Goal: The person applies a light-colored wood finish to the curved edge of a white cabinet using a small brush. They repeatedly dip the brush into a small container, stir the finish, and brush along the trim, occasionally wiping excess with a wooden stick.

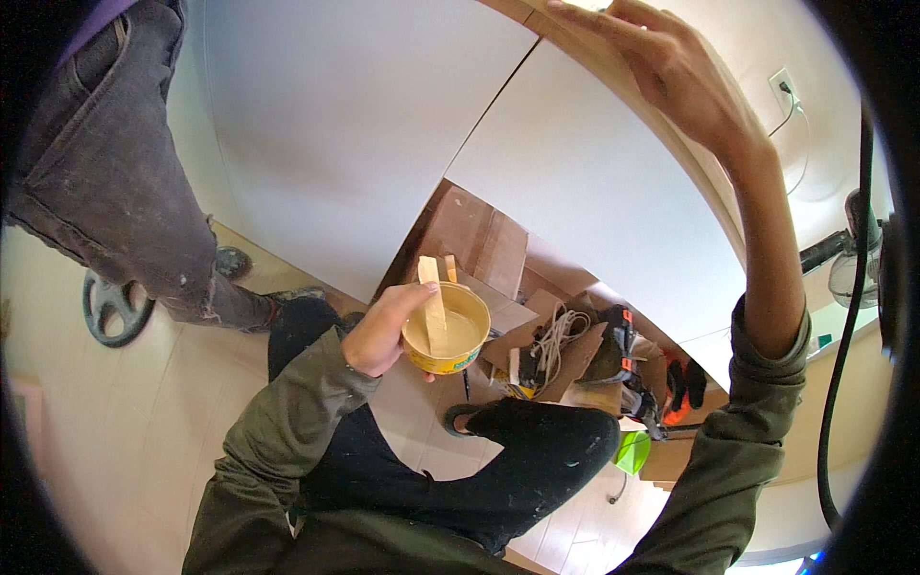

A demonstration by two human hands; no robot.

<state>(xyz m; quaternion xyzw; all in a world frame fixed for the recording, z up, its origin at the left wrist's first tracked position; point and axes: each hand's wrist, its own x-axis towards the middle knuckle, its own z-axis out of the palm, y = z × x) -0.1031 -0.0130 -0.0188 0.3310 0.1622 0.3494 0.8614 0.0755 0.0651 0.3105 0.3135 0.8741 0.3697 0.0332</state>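
Observation:
My left hand (pixel 381 331) is closed around a yellow tub (pixel 467 331) with pale, cream-coloured insides, held above my lap. A flat wooden stick (pixel 434 311) stands tilted in the tub, and my thumb presses on it. High at the upper right, my right hand (pixel 661 62) reaches to the wood-toned top edge (pixel 575 46) of a white panelled cabinet (pixel 383 86). Its index finger stretches out along that edge; the other fingers are bent and partly cut off by the picture's top. I see nothing held in it.
Below the panels, an opening holds a brown cardboard box (pixel 474 230) and an open carton with a coiled white cable (pixel 561 340) and tools. Another person's leg (pixel 115 182) stands at the left, near a grey spoked wheel (pixel 117 309). A black cable (pixel 848 316) hangs at right.

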